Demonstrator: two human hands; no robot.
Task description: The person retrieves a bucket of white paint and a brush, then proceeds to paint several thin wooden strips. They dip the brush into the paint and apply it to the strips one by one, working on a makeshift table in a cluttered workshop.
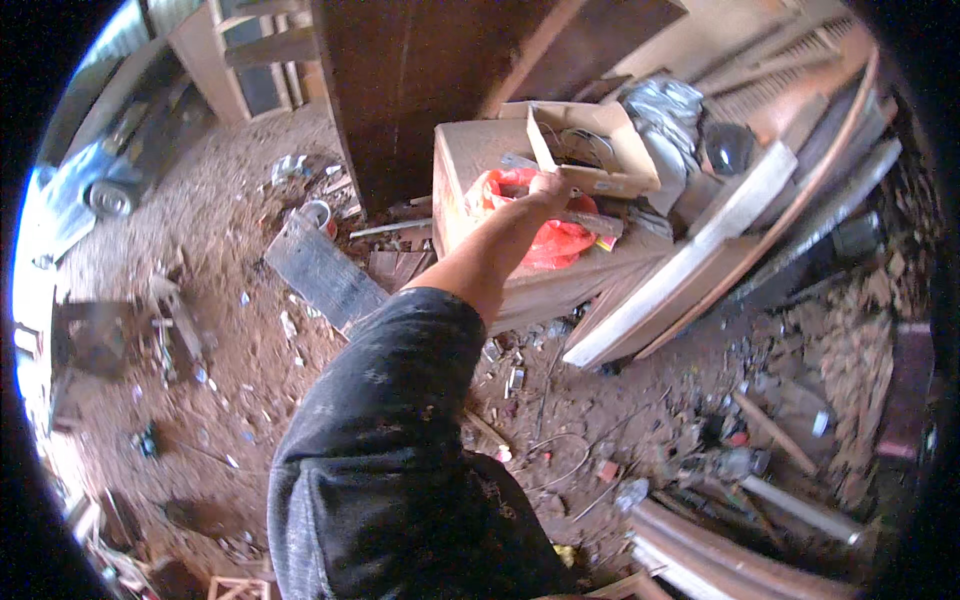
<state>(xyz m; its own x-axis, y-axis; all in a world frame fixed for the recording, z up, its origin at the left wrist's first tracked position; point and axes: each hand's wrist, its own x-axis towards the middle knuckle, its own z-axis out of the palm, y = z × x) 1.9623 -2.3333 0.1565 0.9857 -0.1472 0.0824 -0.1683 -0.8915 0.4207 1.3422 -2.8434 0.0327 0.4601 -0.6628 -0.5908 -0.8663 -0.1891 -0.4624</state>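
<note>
My left hand (551, 189) is stretched out over a wooden cabinet (480, 142). It lies against the near corner of an open cardboard box (626, 180), above a crumpled red plastic bag (559, 244). Its fingers are small and blurred, so I cannot tell whether they grip the box, the bag or nothing. Dark wires (589, 142) lie inside the box. A short flat strip (596, 223) rests by the bag, close to the hand. My right hand is out of view.
Behind the cabinet stands a large dark wooden panel (420, 90). Long boards (690, 247) lean on its right side. A grey plank (326, 270) lies to the left near a bucket (319, 216). Debris and wire (577, 450) litter the dirt floor. A blue vehicle (94, 191) stands far left.
</note>
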